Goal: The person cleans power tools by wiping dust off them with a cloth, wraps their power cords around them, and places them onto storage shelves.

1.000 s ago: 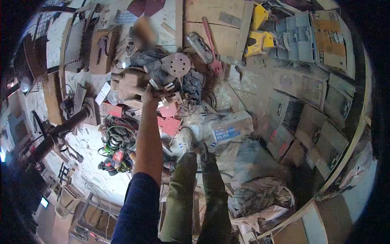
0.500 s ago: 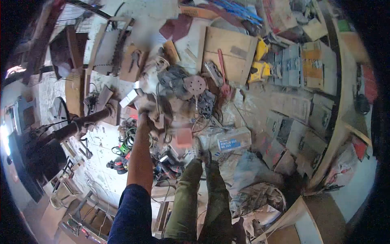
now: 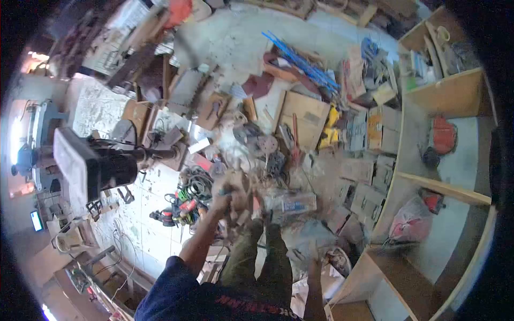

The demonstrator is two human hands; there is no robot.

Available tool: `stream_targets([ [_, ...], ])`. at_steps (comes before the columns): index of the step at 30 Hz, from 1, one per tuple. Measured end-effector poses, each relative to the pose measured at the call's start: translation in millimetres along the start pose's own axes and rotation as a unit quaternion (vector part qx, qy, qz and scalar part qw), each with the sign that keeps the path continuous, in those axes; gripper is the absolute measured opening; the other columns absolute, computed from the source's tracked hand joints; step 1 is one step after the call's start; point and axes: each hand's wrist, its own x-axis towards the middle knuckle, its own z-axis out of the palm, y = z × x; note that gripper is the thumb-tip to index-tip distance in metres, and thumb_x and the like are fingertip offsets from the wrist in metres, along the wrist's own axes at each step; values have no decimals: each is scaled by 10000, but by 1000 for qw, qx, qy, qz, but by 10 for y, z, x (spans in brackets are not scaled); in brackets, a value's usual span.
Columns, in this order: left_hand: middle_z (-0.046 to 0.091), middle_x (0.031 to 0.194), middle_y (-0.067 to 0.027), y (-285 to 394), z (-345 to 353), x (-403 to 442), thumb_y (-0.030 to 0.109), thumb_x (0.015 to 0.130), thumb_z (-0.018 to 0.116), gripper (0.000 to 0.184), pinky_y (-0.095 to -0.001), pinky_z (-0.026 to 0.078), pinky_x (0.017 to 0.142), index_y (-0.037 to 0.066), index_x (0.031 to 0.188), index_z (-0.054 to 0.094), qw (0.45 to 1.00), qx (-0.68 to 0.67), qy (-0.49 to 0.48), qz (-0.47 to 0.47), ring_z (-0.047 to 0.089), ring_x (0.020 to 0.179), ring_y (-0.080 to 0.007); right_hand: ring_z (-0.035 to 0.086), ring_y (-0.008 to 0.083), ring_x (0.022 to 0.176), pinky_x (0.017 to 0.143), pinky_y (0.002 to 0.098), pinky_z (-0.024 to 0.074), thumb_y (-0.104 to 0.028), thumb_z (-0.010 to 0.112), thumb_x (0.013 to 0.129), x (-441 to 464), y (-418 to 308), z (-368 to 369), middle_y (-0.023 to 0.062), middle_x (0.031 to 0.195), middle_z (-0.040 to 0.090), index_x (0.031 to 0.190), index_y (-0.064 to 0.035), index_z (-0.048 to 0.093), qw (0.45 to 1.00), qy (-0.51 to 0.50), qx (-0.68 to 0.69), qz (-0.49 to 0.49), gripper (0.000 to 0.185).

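My left hand (image 3: 221,199) is closed around a dusty tan object (image 3: 239,188), held in front of my legs. Motion blur hides its exact kind. Just left of that hand lies a heap of power tools and tangled cords (image 3: 188,200). Beyond it, a round pad with holes (image 3: 267,144) rests among dark, dusty items. Low on the right, my right hand (image 3: 315,253) hangs over a greyish plastic sheet (image 3: 310,234), its fingers too blurred to read. A white carton with a blue label (image 3: 300,204) sits between the two hands, ahead of my feet.
Stacked cartons (image 3: 369,176) and a wooden shelf unit (image 3: 393,208) stand along the right. A machine on a post (image 3: 120,166) rises at the left. A wooden panel (image 3: 305,117), a red long-handled tool (image 3: 295,136) and blue strips (image 3: 302,59) lie farther off.
My left hand has come back toward my body from the clutter, now with the tan object in it. My right hand has come into view, and the camera view has shifted.
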Motion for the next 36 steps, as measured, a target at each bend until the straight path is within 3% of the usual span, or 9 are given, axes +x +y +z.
stream_targets([
  [9,572,1065,-69,2193,-192,-1417,89,836,501,486,-267,498,663,84,1319,448,954,-246,-79,-152,588,864,-159,608,231,1006,819,300,508,-339,431,989,-244,-1906,1113,93,1196,572,1309,-45,478,942,-147,55,-296,436],
  [11,589,1011,-66,2721,-235,-1736,131,837,543,440,-270,499,626,70,1267,471,944,-280,-87,-148,604,795,-163,583,294,1021,888,367,457,-363,456,965,300,-1549,1186,163,1202,566,1232,21,538,803,-264,528,-81,474],
  [13,605,962,-59,3312,-300,-1963,154,836,561,404,-275,499,600,61,1223,492,938,-286,-90,-175,615,747,-165,591,230,897,782,330,485,-383,462,971,7,-2393,877,105,1064,598,1206,-30,557,783,-350,507,-86,435],
  [15,615,819,-51,3496,-330,-2088,153,827,573,315,-290,492,550,53,1124,541,944,-239,-163,-159,605,627,-177,574,217,813,747,336,479,-374,443,987,135,-2466,581,63,997,594,1222,-58,534,946,-235,-57,-218,404],
  [17,602,728,-54,3758,-348,-2168,134,820,585,225,-297,474,510,43,1025,583,955,-223,-136,-141,575,548,-174,563,201,829,763,354,467,-398,437,985,-3,-2095,603,61,991,587,1244,-52,498,904,-228,178,-314,437],
  [19,610,747,-50,3343,-156,-1988,139,828,579,174,-295,479,527,42,972,600,945,-262,-150,-126,587,583,-163,567,226,1074,905,359,464,-192,527,948,-34,-1841,655,120,1171,587,1232,7,539,705,-277,650,-69,348],
  [23,615,925,-94,2489,296,-1637,166,832,589,290,-320,497,708,29,1087,605,999,-47,5,-20,610,792,-183,509,272,1179,1014,379,388,-292,466,979,-1262,-2246,191,142,1269,542,1251,18,523,938,-13,0,-346,417],
  [28,618,912,-111,2858,193,-1898,119,833,595,306,-278,475,478,13,1117,557,983,-142,-74,-87,607,629,-183,532,295,1128,971,372,397,-330,467,960,-198,-1935,145,194,1247,546,1254,43,510,919,-204,-21,-337,477],
  [36,576,882,-137,3668,91,-2274,135,795,659,484,-323,494,610,-46,1156,394,969,-196,-111,-103,592,749,-211,534,414,1030,884,464,426,-184,675,801,-1218,-3149,65,208,1040,584,1062,14,585,804,-4,-157,-573,339],
])
